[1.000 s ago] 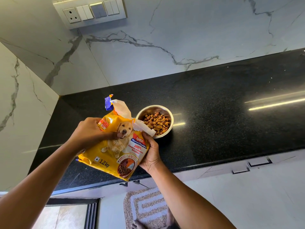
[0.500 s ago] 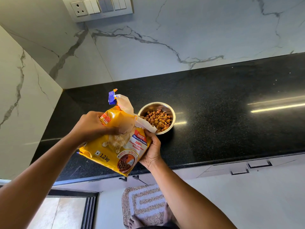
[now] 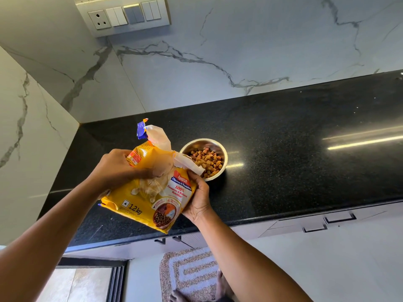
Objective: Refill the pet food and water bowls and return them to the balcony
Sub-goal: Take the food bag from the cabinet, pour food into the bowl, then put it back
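Both hands are holding the yellow pet food bag (image 3: 150, 192) above the black worktop (image 3: 283, 153); the left hand (image 3: 117, 168) is clutching its crumpled top in a closed grip; the right hand (image 3: 197, 197) is cupping its side; the steel bowl (image 3: 224, 155) of kibble (image 3: 207, 160) is sitting just beside.

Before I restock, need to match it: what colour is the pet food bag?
Mainly yellow pet food bag, head view.

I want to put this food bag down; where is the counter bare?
Bare black countertop runs right of the steel bowl and behind it to the marble wall. It is crowded at the left, where both hands hold the bag.
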Demonstrator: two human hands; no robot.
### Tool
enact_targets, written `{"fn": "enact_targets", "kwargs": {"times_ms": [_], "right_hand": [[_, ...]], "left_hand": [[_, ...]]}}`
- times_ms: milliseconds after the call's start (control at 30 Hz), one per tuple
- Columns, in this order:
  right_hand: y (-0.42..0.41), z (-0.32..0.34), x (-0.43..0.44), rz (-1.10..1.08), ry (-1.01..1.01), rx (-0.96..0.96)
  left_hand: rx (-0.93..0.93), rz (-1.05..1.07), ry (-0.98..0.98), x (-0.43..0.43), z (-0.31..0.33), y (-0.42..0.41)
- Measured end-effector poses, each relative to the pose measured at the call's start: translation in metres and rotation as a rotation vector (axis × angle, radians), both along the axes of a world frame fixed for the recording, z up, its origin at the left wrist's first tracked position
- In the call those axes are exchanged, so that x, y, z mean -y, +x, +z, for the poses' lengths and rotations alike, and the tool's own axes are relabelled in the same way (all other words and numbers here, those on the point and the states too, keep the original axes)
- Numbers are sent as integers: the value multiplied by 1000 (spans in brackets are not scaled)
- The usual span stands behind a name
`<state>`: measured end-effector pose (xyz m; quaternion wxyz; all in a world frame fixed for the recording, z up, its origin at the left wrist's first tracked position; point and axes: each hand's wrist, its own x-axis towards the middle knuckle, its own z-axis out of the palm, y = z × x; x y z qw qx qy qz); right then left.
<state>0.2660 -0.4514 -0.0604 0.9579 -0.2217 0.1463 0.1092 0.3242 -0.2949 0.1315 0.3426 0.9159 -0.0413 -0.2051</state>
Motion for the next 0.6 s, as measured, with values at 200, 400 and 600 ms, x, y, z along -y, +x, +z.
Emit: {"fn": "enact_targets", "kwargs": {"times_ms": [200, 400, 600], "right_hand": [[2, 4, 12, 16, -13, -18], [6, 17, 25, 63, -98, -1], [7, 54, 45, 127, -351, 41]], "left_hand": [[6, 64, -81, -6, -10, -6], [-12, 145, -225, -20, -25, -15], [-34, 227, -509, -27, -37, -38]]}}
